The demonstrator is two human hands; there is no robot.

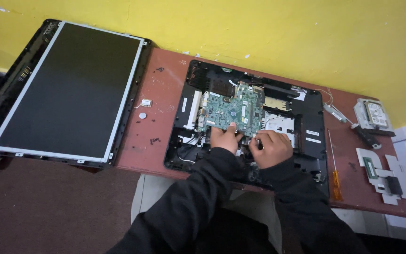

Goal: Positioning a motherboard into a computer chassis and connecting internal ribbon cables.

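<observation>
A green circuit board (231,110) lies in the open black computer housing (313,120) on a reddish table (158,94). My left hand (225,139) grips the board's near edge, thumb on top. My right hand (269,148) rests beside it at the board's near right corner, fingers curled down into the housing; what they touch is hidden. Both arms wear black sleeves.
A flat screen panel (69,89) in a black frame lies at the left, overhanging the table. A hard drive (373,114), an orange-handled screwdriver (335,176), a white bracket with parts (377,171), loose screws (154,140) and a coin cell (142,115) lie about. A yellow wall stands behind.
</observation>
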